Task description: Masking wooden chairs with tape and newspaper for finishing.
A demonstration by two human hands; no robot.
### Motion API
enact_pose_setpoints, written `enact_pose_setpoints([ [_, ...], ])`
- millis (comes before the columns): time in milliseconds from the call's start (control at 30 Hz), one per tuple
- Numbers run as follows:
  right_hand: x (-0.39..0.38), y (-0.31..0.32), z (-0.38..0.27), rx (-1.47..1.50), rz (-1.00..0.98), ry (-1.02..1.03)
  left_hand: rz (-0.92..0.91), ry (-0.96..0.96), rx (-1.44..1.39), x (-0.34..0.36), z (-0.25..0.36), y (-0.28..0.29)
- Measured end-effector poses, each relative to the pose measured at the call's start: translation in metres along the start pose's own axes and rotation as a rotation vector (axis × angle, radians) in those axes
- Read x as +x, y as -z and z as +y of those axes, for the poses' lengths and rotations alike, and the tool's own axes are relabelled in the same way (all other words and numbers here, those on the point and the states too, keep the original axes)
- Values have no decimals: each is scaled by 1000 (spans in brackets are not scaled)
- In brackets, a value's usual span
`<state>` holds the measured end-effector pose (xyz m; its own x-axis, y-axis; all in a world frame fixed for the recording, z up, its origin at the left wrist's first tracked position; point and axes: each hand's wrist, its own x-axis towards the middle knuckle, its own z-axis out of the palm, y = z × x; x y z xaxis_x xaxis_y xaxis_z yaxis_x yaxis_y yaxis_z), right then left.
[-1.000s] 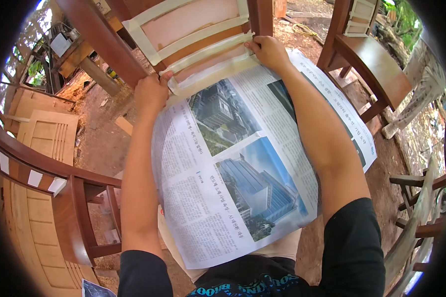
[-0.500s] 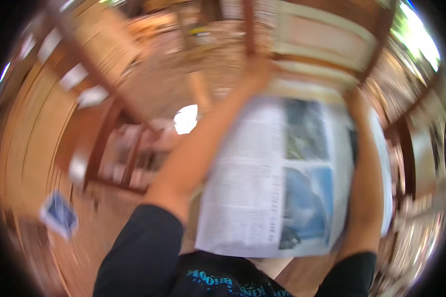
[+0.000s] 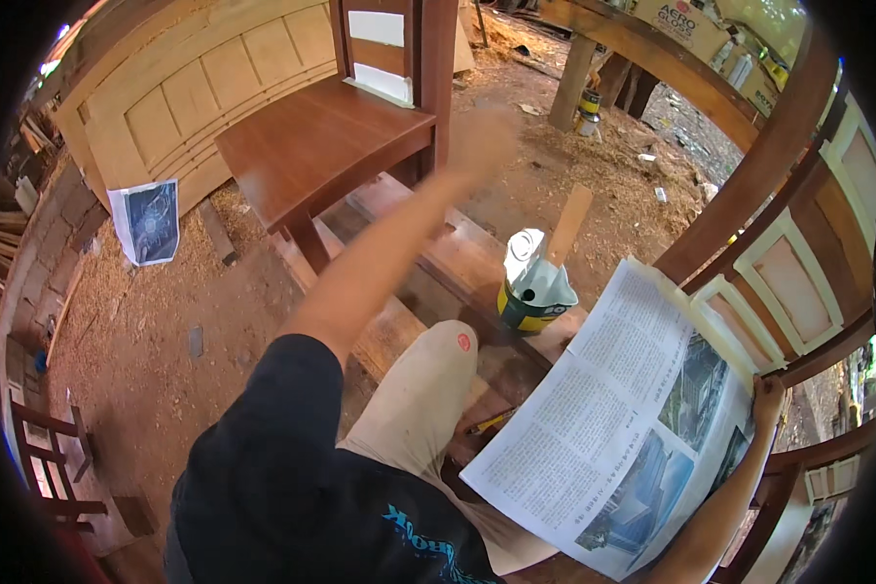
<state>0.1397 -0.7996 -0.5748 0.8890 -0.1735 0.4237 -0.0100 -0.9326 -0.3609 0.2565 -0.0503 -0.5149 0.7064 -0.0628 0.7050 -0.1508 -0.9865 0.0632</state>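
Note:
A printed newspaper sheet (image 3: 594,419) drapes over the seat area of a brown wooden chair on my right. Its far edge meets pale masking tape along the chair back (image 3: 798,282). My right hand (image 3: 769,397) is at the sheet's far right corner, against the chair's lower rail, its fingers bunched on the paper. My left hand (image 3: 487,146) is stretched out ahead, away from the paper, and smeared by motion. Its fingers do not show. Below and right of it stands an opened can (image 3: 535,292) with a whitish covering at its top and a wooden stick (image 3: 567,226) in it.
Another brown chair (image 3: 331,141) with white-masked back panels stands ahead to the left. Behind it leans a wooden panel door (image 3: 214,88). A printed sheet (image 3: 149,222) leans at the left. At the far right is a workbench (image 3: 662,68) with a box and bottles.
My view has swung, bringing the can and the other chair plainly into sight. My left hand has left the paper's far edge; my right hand stays by the chair back.

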Motion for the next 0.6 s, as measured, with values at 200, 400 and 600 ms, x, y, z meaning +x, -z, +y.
enact_pose_setpoints([
  [200,-4,2,-2,100,-43,6,136,552,17,19,-178,-22],
  [400,-9,5,-2,84,1,-24,74,345,154,40,-212,-46],
  [600,-13,3,24,74,7,-19,180,261,125,36,-215,-57],
])
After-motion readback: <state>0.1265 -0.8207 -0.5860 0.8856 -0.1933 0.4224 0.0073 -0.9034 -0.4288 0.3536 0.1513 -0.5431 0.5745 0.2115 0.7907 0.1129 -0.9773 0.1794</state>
